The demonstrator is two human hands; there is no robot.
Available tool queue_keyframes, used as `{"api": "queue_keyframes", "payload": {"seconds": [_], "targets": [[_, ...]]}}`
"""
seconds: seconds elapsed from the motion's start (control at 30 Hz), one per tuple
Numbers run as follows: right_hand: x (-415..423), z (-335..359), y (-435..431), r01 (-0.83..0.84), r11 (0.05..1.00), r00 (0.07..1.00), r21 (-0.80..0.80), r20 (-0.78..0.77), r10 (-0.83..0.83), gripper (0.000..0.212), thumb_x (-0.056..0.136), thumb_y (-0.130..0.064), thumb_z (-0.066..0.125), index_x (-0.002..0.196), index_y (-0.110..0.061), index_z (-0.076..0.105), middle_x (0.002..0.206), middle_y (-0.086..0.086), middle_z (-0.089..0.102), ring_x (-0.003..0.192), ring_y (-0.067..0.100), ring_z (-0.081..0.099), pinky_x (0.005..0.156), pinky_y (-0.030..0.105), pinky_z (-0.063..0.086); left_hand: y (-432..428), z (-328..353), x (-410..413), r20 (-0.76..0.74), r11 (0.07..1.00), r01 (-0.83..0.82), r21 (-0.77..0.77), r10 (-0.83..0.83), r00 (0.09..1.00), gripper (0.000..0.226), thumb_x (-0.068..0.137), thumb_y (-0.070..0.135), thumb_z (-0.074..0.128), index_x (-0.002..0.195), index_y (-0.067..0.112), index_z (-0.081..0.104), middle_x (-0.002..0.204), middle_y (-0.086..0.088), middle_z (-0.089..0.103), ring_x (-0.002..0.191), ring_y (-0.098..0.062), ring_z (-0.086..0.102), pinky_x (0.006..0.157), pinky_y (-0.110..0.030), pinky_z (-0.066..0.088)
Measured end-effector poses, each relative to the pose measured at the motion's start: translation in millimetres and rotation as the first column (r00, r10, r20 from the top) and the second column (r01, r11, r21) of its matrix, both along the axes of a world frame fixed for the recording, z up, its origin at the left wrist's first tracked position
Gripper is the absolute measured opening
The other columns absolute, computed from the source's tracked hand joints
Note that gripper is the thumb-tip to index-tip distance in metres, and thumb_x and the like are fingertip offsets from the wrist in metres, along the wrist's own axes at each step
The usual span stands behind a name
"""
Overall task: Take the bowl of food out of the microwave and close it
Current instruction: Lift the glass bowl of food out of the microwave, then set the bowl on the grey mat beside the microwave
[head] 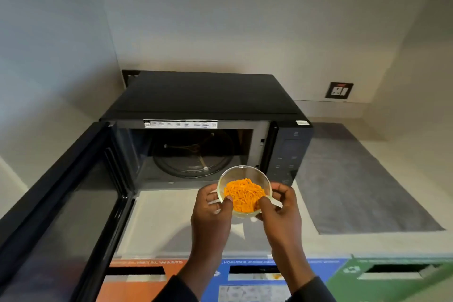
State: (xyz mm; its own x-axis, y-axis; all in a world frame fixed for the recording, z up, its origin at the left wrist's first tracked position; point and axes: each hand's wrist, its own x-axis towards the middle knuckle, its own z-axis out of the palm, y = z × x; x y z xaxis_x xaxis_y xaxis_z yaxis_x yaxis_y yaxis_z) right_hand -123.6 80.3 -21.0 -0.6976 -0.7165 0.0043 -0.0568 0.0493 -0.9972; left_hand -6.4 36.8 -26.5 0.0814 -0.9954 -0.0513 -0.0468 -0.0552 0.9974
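A clear glass bowl (pixel 245 174) of orange food is held in the air just in front of the black microwave (pixel 203 98), outside its cavity. My left hand (pixel 212 216) grips the bowl's left rim and my right hand (pixel 282 211) grips its right rim, thumbs over the edge. The microwave's door (pixel 61 203) swings wide open to the left. Inside, the glass turntable (pixel 193 157) is bare.
The microwave stands on a pale counter (pixel 157 223) in a corner. A grey mat (pixel 355 184) lies on the counter to the right. A wall socket (pixel 339 91) sits on the back wall. Below the counter edge are orange, blue and green waste-bin slots (pixel 252 273).
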Motion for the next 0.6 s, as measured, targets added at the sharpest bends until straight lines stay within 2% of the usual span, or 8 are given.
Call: {"api": "queue_keyframes", "payload": {"seconds": [0.1, 0.2, 0.23, 0.3, 0.37, 0.5, 0.6], "targets": [[-23, 5, 24, 0.031, 1.0, 0.999, -0.001, -0.008, -0.031, 0.031, 0.088, -0.006, 0.066, 0.107, -0.03, 0.062, 0.101, -0.007, 0.072, 0.085, 0.017, 0.074, 0.074, 0.043, 0.065, 8, 7, -14, 0.039, 0.992, 0.112, 0.058, -0.115, 0.993, 0.02, 0.093, 0.02, 0.068, 0.113, 0.023, 0.068, 0.105, -0.006, 0.073, 0.087, -0.019, 0.073, 0.073, -0.041, 0.065], [-50, 6, 44, 0.078, 0.997, 0.996, 0.008, -0.04, -0.077, 0.027, 0.089, -0.005, 0.066, 0.106, -0.026, 0.063, 0.1, -0.004, 0.073, 0.08, 0.014, 0.071, 0.057, 0.018, 0.056, 12, 13, -32, 0.071, 0.945, 0.287, 0.157, -0.301, 0.951, 0.019, 0.094, 0.027, 0.066, 0.112, 0.02, 0.069, 0.098, -0.009, 0.074, 0.078, -0.022, 0.075, 0.071, -0.045, 0.065], [-61, 5, 50, 0.098, 0.995, 0.994, 0.016, -0.043, -0.097, 0.025, 0.089, -0.006, 0.066, 0.106, -0.025, 0.064, 0.1, -0.003, 0.073, 0.079, 0.014, 0.07, 0.053, 0.015, 0.052, 14, 16, -41, 0.085, 0.914, 0.357, 0.193, -0.378, 0.922, 0.017, 0.096, 0.029, 0.064, 0.11, 0.02, 0.069, 0.095, -0.01, 0.074, 0.073, -0.022, 0.075, 0.072, -0.047, 0.064], [-77, 3, 57, 0.115, 0.993, 0.992, 0.038, -0.048, -0.113, 0.021, 0.091, -0.011, 0.068, 0.105, -0.027, 0.064, 0.098, -0.003, 0.074, 0.079, 0.015, 0.071, 0.052, 0.016, 0.051, 16, 19, -55, 0.099, 0.852, 0.463, 0.244, -0.497, 0.862, 0.014, 0.099, 0.029, 0.058, 0.104, 0.022, 0.069, 0.091, -0.013, 0.074, 0.064, -0.024, 0.074, 0.073, -0.049, 0.064], [-99, 1, 64, 0.134, 0.99, 0.99, 0.046, -0.054, -0.131, 0.015, 0.093, -0.018, 0.068, 0.101, -0.03, 0.065, 0.094, -0.005, 0.074, 0.081, 0.016, 0.071, 0.057, 0.023, 0.051, 19, 20, -77, 0.126, 0.817, 0.513, 0.263, -0.556, 0.821, 0.016, 0.1, 0.026, 0.052, 0.107, 0.025, 0.066, 0.094, -0.012, 0.073, 0.065, -0.025, 0.074, 0.072, -0.046, 0.064], [-142, -1, 71, 0.161, 0.984, 0.985, 0.076, -0.068, -0.156, 0.009, 0.095, -0.027, 0.067, 0.103, -0.032, 0.065, 0.097, -0.006, 0.075, 0.092, 0.018, 0.071, 0.067, 0.033, 0.056, 17, 14, -124, 0.099, 0.799, 0.526, 0.29, -0.572, 0.814, 0.025, 0.098, 0.021, 0.05, 0.119, 0.02, 0.064, 0.104, -0.013, 0.071, 0.074, -0.025, 0.075, 0.071, -0.044, 0.065], [-176, -1, 74, 0.162, 0.98, 0.987, 0.115, -0.035, -0.159, 0.02, 0.091, -0.04, 0.067, 0.11, -0.035, 0.063, 0.105, -0.006, 0.073, 0.098, 0.017, 0.07, 0.075, 0.038, 0.058, 14, 11, -165, 0.025, 0.777, 0.543, 0.319, -0.579, 0.815, 0.026, 0.097, 0.016, 0.05, 0.119, 0.015, 0.064, 0.103, -0.015, 0.071, 0.078, -0.029, 0.076, 0.071, -0.044, 0.065]]}}
